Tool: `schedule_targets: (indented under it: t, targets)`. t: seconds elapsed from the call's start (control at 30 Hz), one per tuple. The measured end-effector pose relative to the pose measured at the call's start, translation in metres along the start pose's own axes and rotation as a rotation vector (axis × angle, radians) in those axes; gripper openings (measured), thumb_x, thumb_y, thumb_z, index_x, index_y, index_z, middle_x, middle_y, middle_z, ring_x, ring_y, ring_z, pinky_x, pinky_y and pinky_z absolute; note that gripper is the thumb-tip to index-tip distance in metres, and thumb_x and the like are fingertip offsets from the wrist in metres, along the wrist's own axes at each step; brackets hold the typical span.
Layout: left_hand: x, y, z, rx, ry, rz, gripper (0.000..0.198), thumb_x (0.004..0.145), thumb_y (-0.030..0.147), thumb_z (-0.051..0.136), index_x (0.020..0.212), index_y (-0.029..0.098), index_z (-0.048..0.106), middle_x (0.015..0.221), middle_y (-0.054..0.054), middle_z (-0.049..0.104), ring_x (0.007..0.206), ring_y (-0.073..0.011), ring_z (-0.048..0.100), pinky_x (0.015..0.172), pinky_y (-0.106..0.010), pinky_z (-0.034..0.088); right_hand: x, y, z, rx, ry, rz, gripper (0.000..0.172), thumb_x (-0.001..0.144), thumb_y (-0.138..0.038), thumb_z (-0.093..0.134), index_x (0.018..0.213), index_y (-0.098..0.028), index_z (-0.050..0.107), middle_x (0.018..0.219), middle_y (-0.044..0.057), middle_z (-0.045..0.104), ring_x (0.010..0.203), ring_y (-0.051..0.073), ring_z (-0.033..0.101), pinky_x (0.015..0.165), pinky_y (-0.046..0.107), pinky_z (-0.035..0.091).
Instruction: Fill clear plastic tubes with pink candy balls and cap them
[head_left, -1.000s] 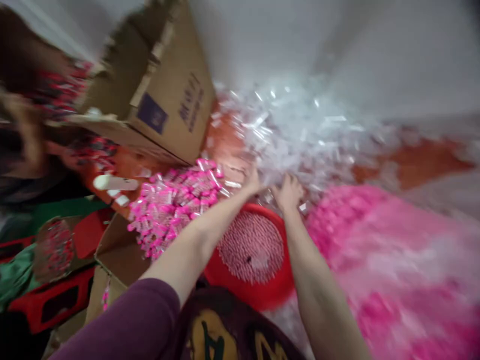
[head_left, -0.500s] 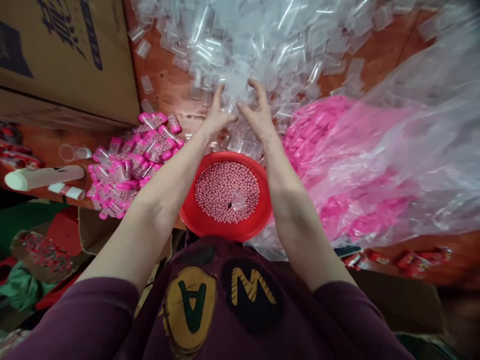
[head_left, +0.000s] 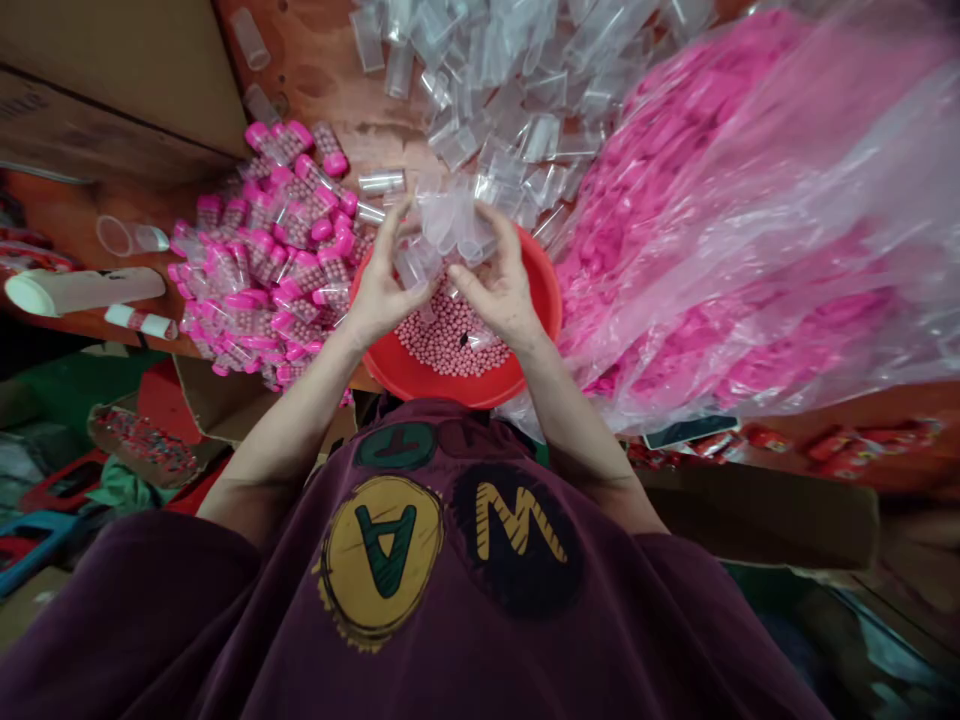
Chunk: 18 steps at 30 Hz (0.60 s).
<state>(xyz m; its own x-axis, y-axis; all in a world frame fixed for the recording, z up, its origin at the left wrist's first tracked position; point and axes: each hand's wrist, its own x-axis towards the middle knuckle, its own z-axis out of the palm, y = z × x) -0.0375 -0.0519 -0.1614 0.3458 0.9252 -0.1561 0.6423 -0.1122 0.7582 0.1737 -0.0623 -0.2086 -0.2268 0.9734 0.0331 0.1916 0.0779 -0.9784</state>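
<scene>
Several clear plastic tubes (head_left: 448, 222) are bunched between my two hands, over the far side of a red basin (head_left: 541, 300). My left hand (head_left: 386, 285) curves round the bunch from the left, its thumb pointing inward. From the right, my right hand (head_left: 501, 285) closes on the same tubes, fingers bent round them. Small pink beads (head_left: 454, 345) fill the bottom of the basin, and a small clear piece with a dark spot (head_left: 480, 342) lies on them. The tubes partly hide the beads and the basin's far rim.
Left of the basin lies a heap of bead-filled tubes with pink caps (head_left: 281, 260). Loose empty tubes (head_left: 525, 110) spread at the back. A clear plastic bag of pink caps (head_left: 720, 230) stands at the right. A cardboard box (head_left: 112, 80) occupies the back left corner.
Both hands have drawn back from the loose tube pile toward me, bringing a bunch of clear tubes over the basin. The camera view has shifted too.
</scene>
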Motion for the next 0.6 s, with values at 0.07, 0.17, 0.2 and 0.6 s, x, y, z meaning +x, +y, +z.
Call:
schedule_targets:
  t: [0.07, 0.17, 0.2, 0.6]
  targets:
    - [-0.034, -0.014, -0.002, 0.004, -0.059, -0.018, 0.092, 0.1, 0.063, 0.069, 0.173, 0.026, 0.029, 0.172, -0.018, 0.046, 0.162, -0.0359, 0.046, 0.132, -0.056, 0.043, -0.025, 0.007, 0.003, -0.006, -0.089, 0.012, 0.07, 0.106, -0.063, 0.051, 0.166, -0.027, 0.042, 0.175, 0.011, 0.042, 0.166, 0.029, 0.038, 0.136, 0.057, 0.039]
    - [-0.071, -0.021, -0.013, 0.092, -0.116, -0.091, 0.069, 0.1, 0.051, 0.068, 0.161, 0.023, 0.051, 0.166, -0.017, 0.053, 0.15, -0.0323, 0.059, 0.126, -0.051, 0.051, -0.05, 0.019, -0.01, -0.051, -0.109, 0.032, 0.053, 0.108, -0.053, 0.047, 0.155, -0.029, 0.057, 0.171, 0.01, 0.048, 0.164, 0.029, 0.04, 0.134, 0.062, 0.039]
    - [-0.078, -0.02, -0.016, 0.142, -0.108, -0.127, 0.062, 0.101, 0.045, 0.067, 0.158, 0.023, 0.056, 0.164, -0.016, 0.055, 0.146, -0.031, 0.062, 0.123, -0.05, 0.054, -0.057, 0.021, -0.016, -0.078, -0.078, 0.048, 0.05, 0.11, -0.05, 0.045, 0.152, -0.029, 0.059, 0.169, 0.01, 0.05, 0.163, 0.03, 0.042, 0.133, 0.064, 0.041]
    - [-0.012, 0.028, 0.082, 0.343, -0.292, 0.024, 0.047, 0.105, 0.027, 0.048, 0.147, 0.029, 0.069, 0.181, -0.006, 0.04, 0.173, -0.0344, 0.023, 0.138, -0.071, 0.017, -0.106, -0.011, 0.037, -0.801, -0.456, 0.208, 0.047, 0.109, -0.014, 0.036, 0.137, -0.004, 0.072, 0.142, 0.025, 0.064, 0.138, 0.039, 0.046, 0.119, 0.061, 0.04]
